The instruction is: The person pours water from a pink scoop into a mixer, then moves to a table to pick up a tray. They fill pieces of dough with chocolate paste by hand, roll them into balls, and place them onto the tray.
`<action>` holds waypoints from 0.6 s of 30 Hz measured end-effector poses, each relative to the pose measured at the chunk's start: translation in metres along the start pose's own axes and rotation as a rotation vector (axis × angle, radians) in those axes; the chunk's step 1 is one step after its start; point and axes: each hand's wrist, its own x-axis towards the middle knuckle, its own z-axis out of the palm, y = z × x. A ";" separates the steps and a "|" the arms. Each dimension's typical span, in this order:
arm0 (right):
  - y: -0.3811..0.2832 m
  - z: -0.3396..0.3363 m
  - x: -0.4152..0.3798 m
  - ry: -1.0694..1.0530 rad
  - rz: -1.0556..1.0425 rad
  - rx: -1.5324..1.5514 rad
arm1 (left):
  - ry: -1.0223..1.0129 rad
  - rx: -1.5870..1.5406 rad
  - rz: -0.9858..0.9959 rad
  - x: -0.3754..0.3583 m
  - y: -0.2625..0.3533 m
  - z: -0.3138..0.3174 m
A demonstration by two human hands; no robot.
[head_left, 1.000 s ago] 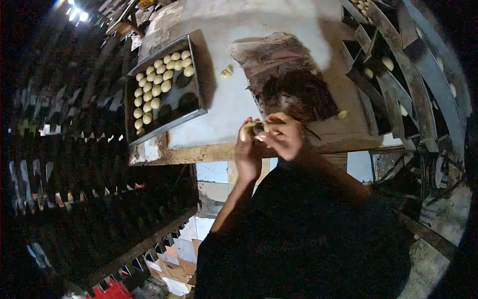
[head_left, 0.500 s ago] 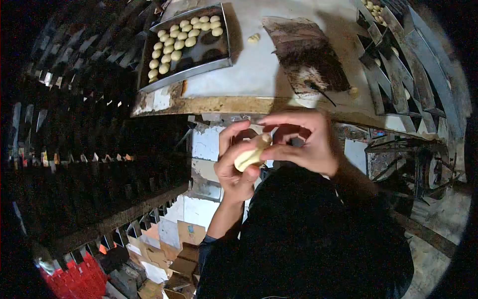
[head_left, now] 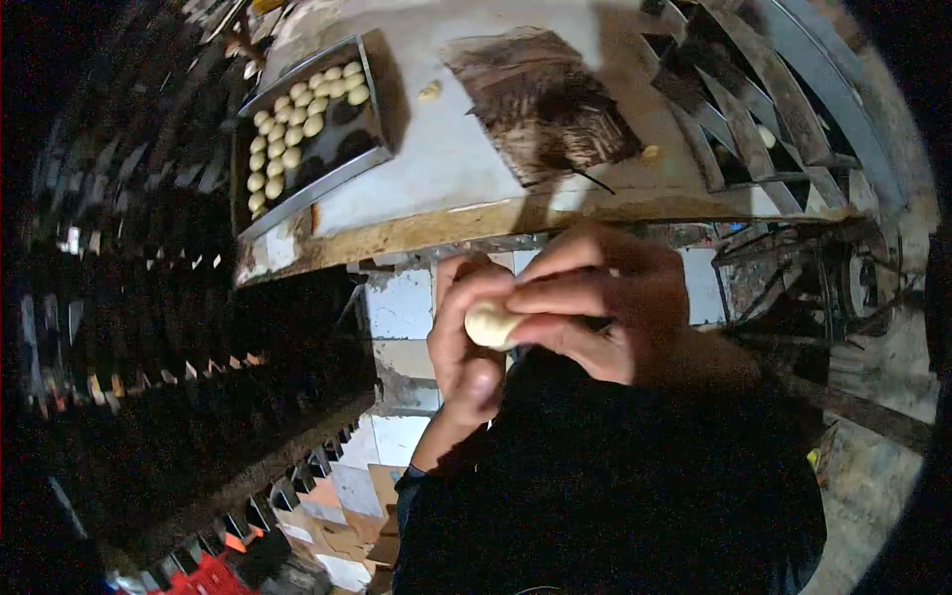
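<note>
— Looking at the grip first: what have the hands got?

— One pale dough ball, pressed between them. The left hand cups it from below and behind with fingers curled, and the right hand closes over it from the other side, fingertips laid across its top. Both are shut on it, with only a small patch of dough showing between them.

— And where is that relative to the bench?

— Off it. The ball is held in the air, on the near side of the worktable's edge, above the person's dark clothing. Beyond the grip and to its left sits the baking tray with rows of shaped dough balls. Straight beyond lies a dark, smeared board, with a stray dough piece between the two.

— What could go wrong?

— I'd judge a drop the main risk: nothing but the floor lies under the grip, so a slack finger loses the ball. Too much squeeze could also flatten it or split its skin.
</note>
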 end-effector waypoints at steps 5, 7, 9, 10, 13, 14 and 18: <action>0.023 -0.077 -0.004 -0.001 0.366 0.249 | -0.154 -0.037 0.266 0.043 -0.046 0.061; 0.043 -0.107 -0.005 0.031 0.196 0.252 | -0.235 0.140 0.314 0.076 -0.046 0.091; 0.039 -0.141 0.003 0.113 0.182 0.090 | -0.101 0.131 0.345 0.100 -0.058 0.134; 0.038 -0.160 0.008 0.133 0.161 -0.024 | -0.001 0.075 0.332 0.109 -0.063 0.161; 0.065 -0.201 -0.006 0.326 -0.075 -0.137 | -0.012 0.009 0.358 0.135 -0.083 0.224; 0.071 -0.217 -0.008 0.340 -0.066 -0.110 | -0.055 -0.033 0.356 0.145 -0.086 0.244; 0.085 -0.286 -0.022 0.122 0.220 0.033 | -0.435 -0.029 0.475 0.201 -0.104 0.298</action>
